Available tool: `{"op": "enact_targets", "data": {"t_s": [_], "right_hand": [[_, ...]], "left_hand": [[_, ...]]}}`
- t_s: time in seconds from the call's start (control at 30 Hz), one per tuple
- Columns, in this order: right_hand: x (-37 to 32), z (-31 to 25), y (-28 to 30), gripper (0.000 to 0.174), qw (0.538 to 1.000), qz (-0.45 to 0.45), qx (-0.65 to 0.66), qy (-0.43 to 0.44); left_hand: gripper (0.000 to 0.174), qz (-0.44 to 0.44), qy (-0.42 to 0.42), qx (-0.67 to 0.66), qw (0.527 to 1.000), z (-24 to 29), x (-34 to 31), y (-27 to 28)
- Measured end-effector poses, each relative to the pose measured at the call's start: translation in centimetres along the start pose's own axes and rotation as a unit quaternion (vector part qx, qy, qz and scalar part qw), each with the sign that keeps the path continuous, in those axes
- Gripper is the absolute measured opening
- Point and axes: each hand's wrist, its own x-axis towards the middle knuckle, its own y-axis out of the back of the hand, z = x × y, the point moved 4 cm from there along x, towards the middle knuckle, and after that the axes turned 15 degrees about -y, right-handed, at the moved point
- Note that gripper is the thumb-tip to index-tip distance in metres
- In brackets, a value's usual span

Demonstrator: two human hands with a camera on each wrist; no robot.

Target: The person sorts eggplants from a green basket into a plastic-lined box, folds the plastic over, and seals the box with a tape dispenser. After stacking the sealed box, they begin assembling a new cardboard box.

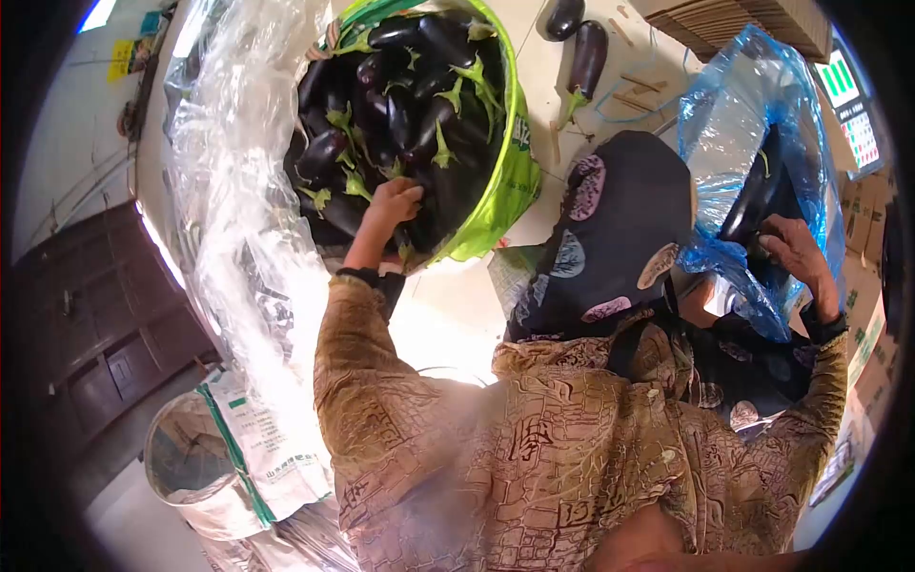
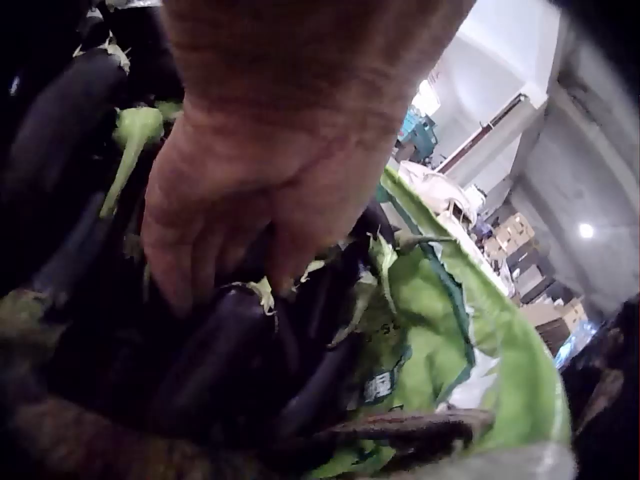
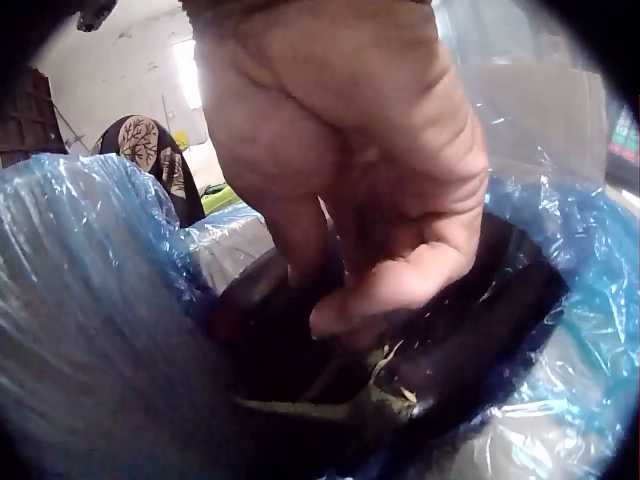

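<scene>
Many dark purple eggplants [image 1: 381,114] with green stems fill a green bag [image 1: 515,162]. My left hand [image 1: 389,210] reaches in among them; in the left wrist view its fingers curl around the top of one eggplant [image 2: 225,340], their tips partly hidden. On the other side, a blue plastic bag [image 1: 710,124] holds eggplants, one long one [image 1: 758,191] lying slanted. Inside that bag's mouth is my right hand [image 1: 801,253], fingers loosely bent over the dark eggplants [image 3: 480,330], thumb above a green stem cap [image 3: 385,395]. Its fingertips are partly hidden.
Clear plastic sheeting [image 1: 238,172] hangs beside the green bag. Two eggplants [image 1: 588,57] lie on the tiled floor near scraps. Flattened cardboard [image 1: 734,24] and a scale display [image 1: 843,86] stand beyond the blue bag. A white sack [image 1: 272,443] sits at lower left.
</scene>
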Motion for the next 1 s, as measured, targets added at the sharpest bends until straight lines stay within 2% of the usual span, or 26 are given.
{"op": "enact_targets", "data": {"t_s": [0.03,0.07,0.1,0.13,0.17,0.2,0.23,0.27,0.3,0.33,0.37,0.43,0.5,0.57,0.63,0.7,0.77,0.8,0.83,0.9,0.93,1.0], "right_hand": [[0.1,0.0,0.1,0.018,1.0,-0.002,-0.01,-0.001],[0.3,0.1,0.2,0.019,1.0,0.0,-0.015,0.003],[0.4,0.1,0.2,0.019,1.0,0.003,-0.019,0.007],[0.6,0.1,0.1,0.019,1.0,0.002,-0.026,0.006],[0.8,-0.1,0.2,0.021,0.999,0.038,-0.025,0.012],[1.0,-0.3,0.2,0.023,0.997,0.074,-0.023,0.018],[1.4,-0.5,0.2,0.023,0.997,0.077,-0.026,0.017],[2.1,-0.4,0.1,0.027,0.997,0.069,0.01,-0.022],[2.5,-0.1,-0.2,0.03,0.995,0.059,0.047,-0.061],[2.5,-0.1,-0.6,0.036,0.988,0.1,0.106,-0.048],[2.5,-0.6,-0.6,0.036,0.988,0.101,0.107,-0.05],[2.9,-1.1,-1.0,0.041,0.959,0.022,0.241,-0.145],[2.4,-1.8,-1.5,0.044,0.953,0.038,0.269,-0.135],[2.8,-1.4,-1.8,0.047,0.946,0.051,0.296,-0.124],[4.4,-0.5,-1.5,0.054,0.967,0.119,0.136,-0.181],[5.2,-0.4,-1.5,0.058,0.963,0.136,0.103,-0.209],[5.9,0.9,-1.3,0.061,0.964,0.188,0.019,-0.186],[6.1,1.3,-1.4,0.065,0.965,0.173,0.036,-0.194],[6.1,1.6,-1.7,0.065,0.964,0.176,0.038,-0.193],[5.5,0.7,-1.4,0.071,0.949,0.298,0.053,-0.086],[5.1,-0.1,-1.2,0.073,0.942,0.311,0.115,-0.041],[7.8,2.8,-1.3,0.072,0.94,0.331,0.079,-0.041]], "left_hand": [[0.041,0.003,0.006,0.15,0.989,-0.8,0.9,-1.1],[0.049,0.006,0.013,0.298,0.954,-1.4,1.8,-1.8],[0.049,0.008,0.015,0.291,0.957,-2.4,3.4,-2.2],[0.058,0.011,0.005,0.426,0.905,-3.4,5.3,-2.0],[0.067,0.013,-0.006,0.553,0.833,-3.8,6.4,-2.2],[0.067,0.014,-0.006,0.55,0.835,-3.4,6.2,-3.4],[0.074,0.041,0.018,0.559,0.828,-2.4,5.6,-4.6],[0.082,0.065,0.043,0.567,0.82,-2.0,5.2,-5.7],[0.082,0.063,0.042,0.566,0.821,-2.4,5.4,-6.5],[0.085,0.083,0.029,0.575,0.814,-2.6,5.6,-7.1],[0.088,0.103,0.017,0.583,0.806,-2.6,5.6,-7.3],[0.084,0.079,0.02,0.581,0.81,-1.0,5.3,-7.9],[0.08,0.053,0.018,0.577,0.815,0.6,5.3,-7.9],[0.061,-0.003,-0.179,0.469,0.865,3.1,5.1,-6.5],[0.054,0.026,-0.305,0.338,0.89,6.9,3.8,-5.8],[0.056,0.018,-0.302,0.188,0.934,10.5,2.5,-5.4],[0.051,0.048,-0.267,0.123,0.955,13.3,1.2,-5.5],[0.046,0.042,-0.282,0.036,0.958,13.4,1.6,-4.9],[0.044,0.043,-0.259,-0.021,0.965,13.5,1.7,-4.2],[0.04,-0.013,-0.282,-0.13,0.95,14.2,2.3,-3.6],[0.04,-0.015,-0.286,-0.127,0.95,14.3,2.6,-3.7],[0.04,0.033,-0.271,-0.262,0.926,14.4,3.1,-3.9]]}}
